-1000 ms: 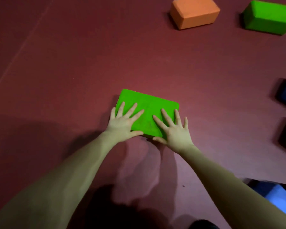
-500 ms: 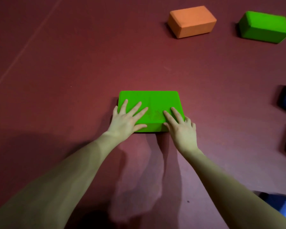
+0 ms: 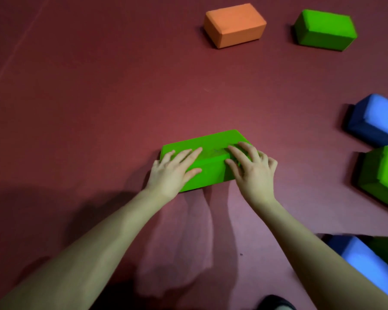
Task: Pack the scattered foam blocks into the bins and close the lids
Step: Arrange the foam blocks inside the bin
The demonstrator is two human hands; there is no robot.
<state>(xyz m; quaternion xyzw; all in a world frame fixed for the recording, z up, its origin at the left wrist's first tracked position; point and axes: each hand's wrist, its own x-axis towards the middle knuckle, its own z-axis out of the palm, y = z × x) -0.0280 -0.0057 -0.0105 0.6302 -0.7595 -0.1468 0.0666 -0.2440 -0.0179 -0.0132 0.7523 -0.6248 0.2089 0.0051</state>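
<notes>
Seen from above, a person's two bare forearms reach forward to a bright green foam block (image 3: pixel 207 156) lying on a dark red floor (image 3: pixel 99 97). The left hand (image 3: pixel 173 172) rests on the block's left end with its fingers (image 3: pixel 189 154) spread across the top and the thumb against the near side. The right hand (image 3: pixel 250 170) covers the block's right end, fingers bent over the top. Well beyond this block lie an orange block (image 3: pixel 234 24) and, further right, a second green block (image 3: pixel 325 29). To its right lie a blue block (image 3: pixel 377 119) and another green block (image 3: pixel 384 173). Nearer and right of it, a second blue block (image 3: pixel 367 262) sits partly behind the right forearm.
</notes>
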